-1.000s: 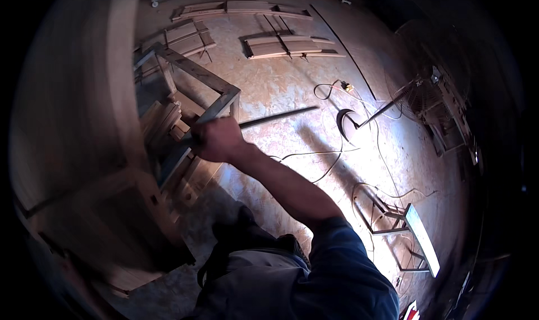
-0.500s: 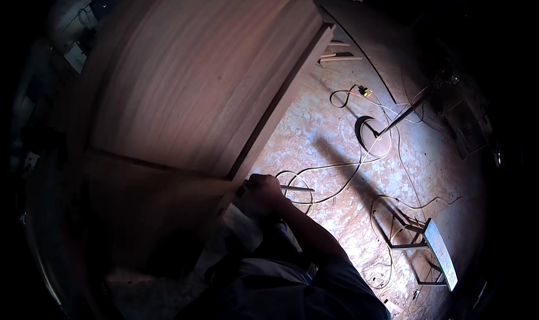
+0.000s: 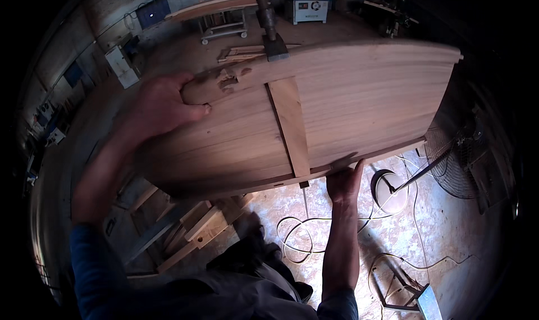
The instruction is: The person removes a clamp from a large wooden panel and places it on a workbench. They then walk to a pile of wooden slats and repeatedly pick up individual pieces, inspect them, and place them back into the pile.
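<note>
Holding a wooden panel (image 3: 370, 95) across the middle of the frame, between left hand (image 3: 163, 104) at the upper-left edge and right hand (image 3: 344, 185) at the lower edge.

Lies with long axis slanting from lower left to upper right, reaching rightward from the left fingers and upward from the right ones; touching both hands, so neither nearer. Gripped on the left, with thumb over the face and fingers at the upper edge; met from below on the right, with fingers partly hidden, so cannot tell how far closed. Spanned by a pale wooden crosspiece (image 3: 291, 128), with a metal clamp (image 3: 275, 48) at its upper end. Shows no readable label on the panel; carries small lettering on the blue-and-white machine (image 3: 309, 8) at the upper middle.
</note>
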The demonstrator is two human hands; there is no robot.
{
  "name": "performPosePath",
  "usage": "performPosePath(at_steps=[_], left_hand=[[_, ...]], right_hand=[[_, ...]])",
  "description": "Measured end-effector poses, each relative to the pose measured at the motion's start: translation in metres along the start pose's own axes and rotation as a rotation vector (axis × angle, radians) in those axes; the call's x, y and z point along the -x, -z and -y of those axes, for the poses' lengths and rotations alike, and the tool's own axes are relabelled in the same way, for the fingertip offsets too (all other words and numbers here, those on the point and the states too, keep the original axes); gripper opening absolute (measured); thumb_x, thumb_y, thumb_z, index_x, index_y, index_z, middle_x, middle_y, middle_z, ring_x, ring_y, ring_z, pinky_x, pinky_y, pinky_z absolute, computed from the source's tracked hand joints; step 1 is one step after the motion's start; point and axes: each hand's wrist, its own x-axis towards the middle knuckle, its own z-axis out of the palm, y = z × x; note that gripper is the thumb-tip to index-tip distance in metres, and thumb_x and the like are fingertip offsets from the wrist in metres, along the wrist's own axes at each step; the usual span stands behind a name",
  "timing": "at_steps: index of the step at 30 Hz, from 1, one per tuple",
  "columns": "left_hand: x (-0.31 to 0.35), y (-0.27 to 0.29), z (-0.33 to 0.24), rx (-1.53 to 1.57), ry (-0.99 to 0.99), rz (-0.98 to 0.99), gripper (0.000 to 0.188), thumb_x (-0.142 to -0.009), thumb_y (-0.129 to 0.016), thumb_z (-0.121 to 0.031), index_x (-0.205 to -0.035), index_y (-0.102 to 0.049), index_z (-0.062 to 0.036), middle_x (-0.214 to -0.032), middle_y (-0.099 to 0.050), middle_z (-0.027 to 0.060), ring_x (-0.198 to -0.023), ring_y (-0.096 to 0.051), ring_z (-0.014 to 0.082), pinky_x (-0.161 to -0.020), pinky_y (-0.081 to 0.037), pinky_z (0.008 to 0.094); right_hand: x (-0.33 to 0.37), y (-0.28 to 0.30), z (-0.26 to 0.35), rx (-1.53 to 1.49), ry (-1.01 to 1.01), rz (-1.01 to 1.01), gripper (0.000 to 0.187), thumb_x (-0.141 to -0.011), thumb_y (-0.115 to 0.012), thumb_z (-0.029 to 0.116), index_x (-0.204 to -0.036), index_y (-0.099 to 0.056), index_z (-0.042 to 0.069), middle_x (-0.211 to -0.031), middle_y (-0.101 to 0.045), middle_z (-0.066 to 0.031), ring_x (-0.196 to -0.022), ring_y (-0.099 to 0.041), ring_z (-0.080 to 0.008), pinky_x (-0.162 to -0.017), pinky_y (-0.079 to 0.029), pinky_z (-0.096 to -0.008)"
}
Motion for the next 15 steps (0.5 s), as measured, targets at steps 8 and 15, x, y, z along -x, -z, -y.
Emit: performPosePath(at_steps=[8,15], left_hand=[[-0.142,-0.089,-0.016,-0.081,-0.232,-0.027,0.053,-0.062,-0.077,-0.035,-0.101,-0.065,-0.0016,-0.078,-0.067,0.0188,-0.076,-0.066,0.0343,-0.071,-0.051,0.0400],[-0.309,-0.159,0.013,0.051,-0.307,0.038,0.044,-0.062,-0.079,-0.023,-0.096,-0.063,-0.0002,-0.079,-0.066,0.0172,-0.072,-0.066,0.0305,-0.067,-0.050,0.0356]], right_hand=[[-0.100,0.048,0.039,-0.057,0.070,-0.109,0.085,-0.090,-0.038,0.067,-0.146,-0.022,0.005,-0.150,-0.029,-0.0107,-0.136,-0.030,-0.0286,-0.114,-0.022,-0.0465],[-0.247,0.040,0.048,0.025,0.034,-0.179,0.086,-0.088,-0.041,0.068,-0.148,-0.021,0.010,-0.151,-0.028,-0.0085,-0.138,-0.027,-0.0273,-0.114,-0.021,-0.0450]])
